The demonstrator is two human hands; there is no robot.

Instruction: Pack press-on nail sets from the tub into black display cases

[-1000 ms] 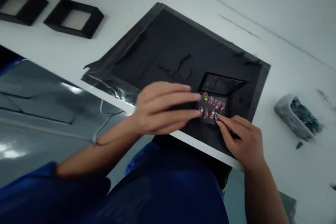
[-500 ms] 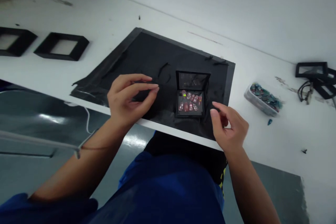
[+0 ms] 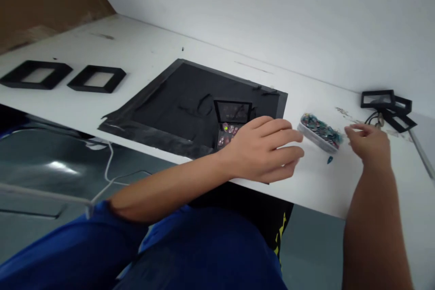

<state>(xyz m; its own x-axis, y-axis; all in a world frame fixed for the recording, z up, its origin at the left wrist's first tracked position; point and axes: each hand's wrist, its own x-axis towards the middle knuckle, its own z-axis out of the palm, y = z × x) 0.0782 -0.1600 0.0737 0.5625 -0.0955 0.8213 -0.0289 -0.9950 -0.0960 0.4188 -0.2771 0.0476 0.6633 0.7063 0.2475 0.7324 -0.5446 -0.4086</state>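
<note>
My left hand [image 3: 268,150] is open, fingers stretched to the right, above the right edge of the black mat [image 3: 163,104]. Behind it, partly hidden, a small black case [image 3: 234,112] stands with its clear-windowed lid raised. Pinkish false nails [image 3: 226,135] lie in the case. Just right of a clear plastic tub [image 3: 316,139] is my right hand [image 3: 370,145], its fingers loosely bent and apart, with nothing visible in them. Many small dark teal and reddish pieces [image 3: 321,128] fill the tub. One teal piece [image 3: 330,160] lies on the table in front of it.
Two black frames [image 3: 97,79] lie on the white table [image 3: 142,45] at the left. Several small black windowed cases [image 3: 377,99] are heaped at the back right, beside a dark looped item. A white wall [image 3: 254,9] runs along the back. Cables hang below the front edge.
Both hands have moved right: my left hand from left of the case to its right, now covering part of it, my right hand to the tub's far side. The view has shifted too.
</note>
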